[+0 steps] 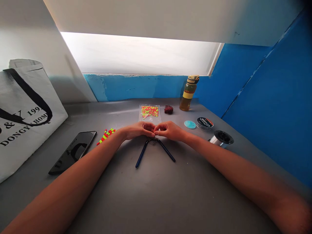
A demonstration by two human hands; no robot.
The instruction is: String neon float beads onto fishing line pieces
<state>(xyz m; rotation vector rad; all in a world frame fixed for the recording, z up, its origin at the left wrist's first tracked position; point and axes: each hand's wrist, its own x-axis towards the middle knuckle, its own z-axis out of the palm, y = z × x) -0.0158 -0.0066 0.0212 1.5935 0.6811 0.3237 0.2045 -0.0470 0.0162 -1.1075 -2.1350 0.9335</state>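
My left hand (141, 129) and my right hand (168, 130) meet at the middle of the grey table, fingertips pinched together. Whatever they hold is too small to make out. Just below them lie pliers with dark blue handles (141, 155), spread apart; their head is partly hidden near my fingers. Behind my hands is a clear bag (149, 112) of red and yellow-green beads. Left of my left hand, strings of similar beads (106, 136) lie partly behind my forearm. A ball of dark red cord (168, 109) sits behind my right hand.
On the right are a blue-green disc (190, 124), a round black-labelled case (205, 123) and a spool of clear line (221, 138). A bottle (189, 94) stands at the back. A phone (73, 152) and a large white bag (26, 113) are on the left.
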